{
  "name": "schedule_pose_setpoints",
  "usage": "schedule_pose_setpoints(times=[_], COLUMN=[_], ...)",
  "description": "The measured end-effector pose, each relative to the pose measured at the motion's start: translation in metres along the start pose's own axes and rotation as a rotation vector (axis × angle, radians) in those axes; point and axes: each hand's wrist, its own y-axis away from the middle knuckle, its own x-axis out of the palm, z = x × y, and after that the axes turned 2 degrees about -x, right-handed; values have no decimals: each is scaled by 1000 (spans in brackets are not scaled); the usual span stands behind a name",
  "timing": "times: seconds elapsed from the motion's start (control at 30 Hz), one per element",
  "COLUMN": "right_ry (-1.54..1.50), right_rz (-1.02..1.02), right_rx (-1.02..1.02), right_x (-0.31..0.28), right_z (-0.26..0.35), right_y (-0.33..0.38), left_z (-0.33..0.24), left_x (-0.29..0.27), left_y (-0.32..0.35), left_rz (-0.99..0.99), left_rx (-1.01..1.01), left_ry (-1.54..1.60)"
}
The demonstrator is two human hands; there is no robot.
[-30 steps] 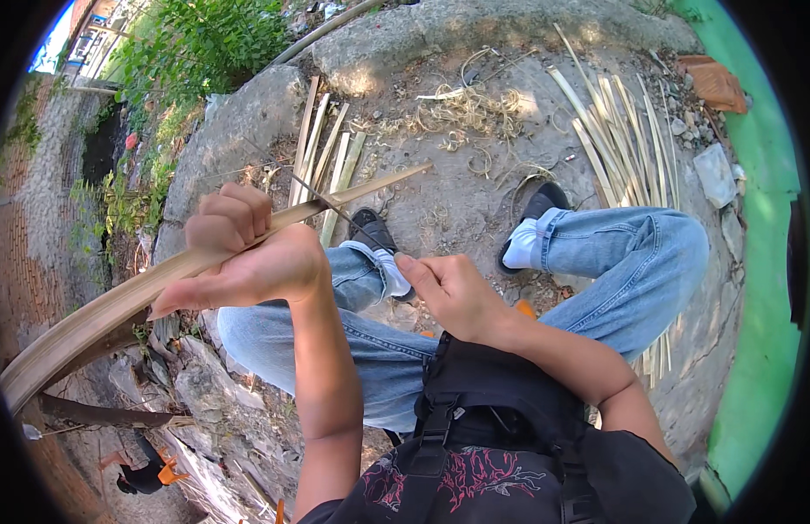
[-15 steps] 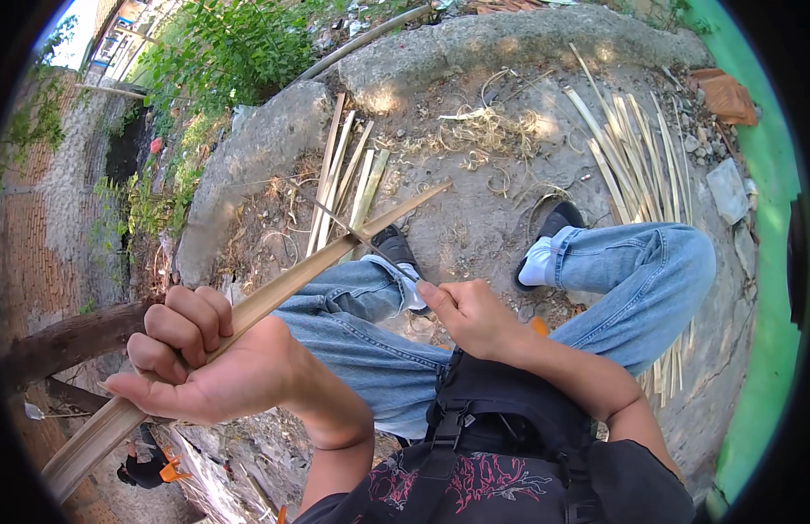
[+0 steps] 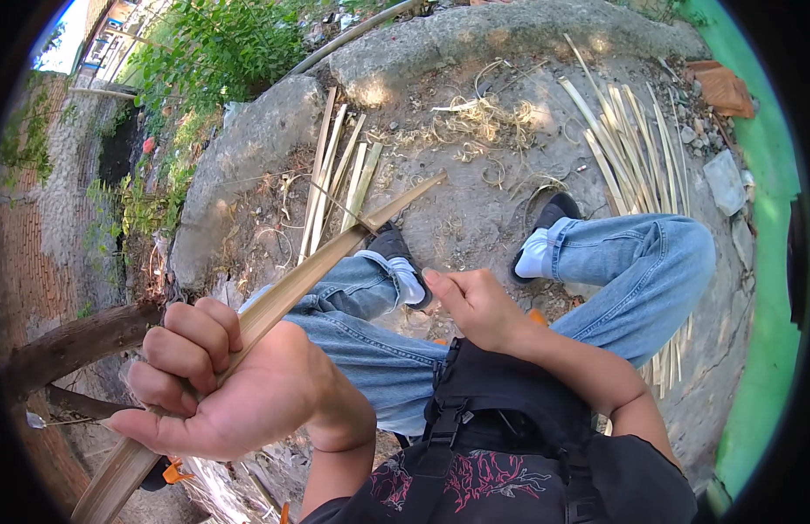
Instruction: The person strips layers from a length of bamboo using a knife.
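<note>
The left hand (image 3: 214, 382) is gripping a long bamboo strip (image 3: 291, 284), fingers wrapping tight around it, the strip running from under the fist up and away over the jeans-clad knees (image 3: 370, 327) toward the ground. The right hand (image 3: 477, 307) is sitting loosely curled beside it, fingers half folded, though whether it is holding anything I cannot tell. Beyond the left hand, more split bamboo strips (image 3: 339, 179) are lying on the dirt.

Bare, grey-brown packed dirt ground (image 3: 475, 218) is carrying everything here. A row of pale split bamboo strips (image 3: 339, 179) is lying on it at the left, just beside a rough grey stone curb (image 3: 248, 166). A larger spread of long yellowish bamboo slats (image 3: 628, 153) is lying at the right. Curly pale bamboo shavings (image 3: 475, 122) are sitting between them.
</note>
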Motion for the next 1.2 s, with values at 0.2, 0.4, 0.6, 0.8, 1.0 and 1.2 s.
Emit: schedule_pose_setpoints(times=[0.2, 0.4, 0.6, 0.8, 1.0, 1.2], right_ry=[-6, -179, -146, -138, -69, -60], right_rz=[18, 6, -45, -45, 36, 48], right_rx=[-211, -132, -50, -78, -96, -80], right_x=[0, 4, 4, 1, 3, -2], right_z=[11, 5, -5, -2, 21, -2], right_y=[17, 15, 8, 7, 22, 21], left_z=[-3, -3, 0, -2, -10, -10], left_x=[3, -1, 0, 7, 0, -2], left_y=[6, 6, 5, 8, 13, 19], left_rz=[20, 48, 47, -3, 40, -41], left_rx=[-27, -45, -14, -17, -34, -2], left_ry=[45, 37, 4, 38, 79, 39])
